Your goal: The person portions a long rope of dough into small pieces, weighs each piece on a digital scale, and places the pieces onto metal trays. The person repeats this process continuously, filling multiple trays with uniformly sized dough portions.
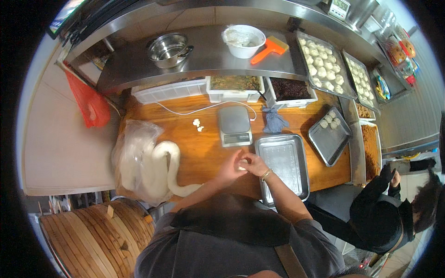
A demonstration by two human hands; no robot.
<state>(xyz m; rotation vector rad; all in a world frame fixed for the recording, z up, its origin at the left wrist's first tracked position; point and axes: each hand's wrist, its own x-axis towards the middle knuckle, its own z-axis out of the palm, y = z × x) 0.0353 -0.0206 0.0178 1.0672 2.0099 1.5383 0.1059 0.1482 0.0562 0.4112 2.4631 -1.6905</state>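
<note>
My left hand (232, 167) and my right hand (255, 164) meet over the wooden table, with a small piece of white dough (243, 164) between their fingers. A digital scale (235, 120) stands just beyond them, its pan bare. Beside my right wrist lies a metal tray (284, 160) with nothing in it. Left of my forearm a long rope of dough (172, 173) curves out from a larger mass of dough under a clear plastic bag (137, 139). Small dough scraps (197, 124) lie left of the scale. A striped cloth (274, 120) sits bunched to the scale's right.
Filling tubs (236, 93) line the back beneath a steel shelf (205, 48) with a pot (169, 50), white bowl (245, 52) and orange scraper (267, 52). Rightwards are a tilted tray (326, 146) and trays of buns (323, 64). A person (379, 215) sits at right; bamboo steamers (94, 236) stand lower left.
</note>
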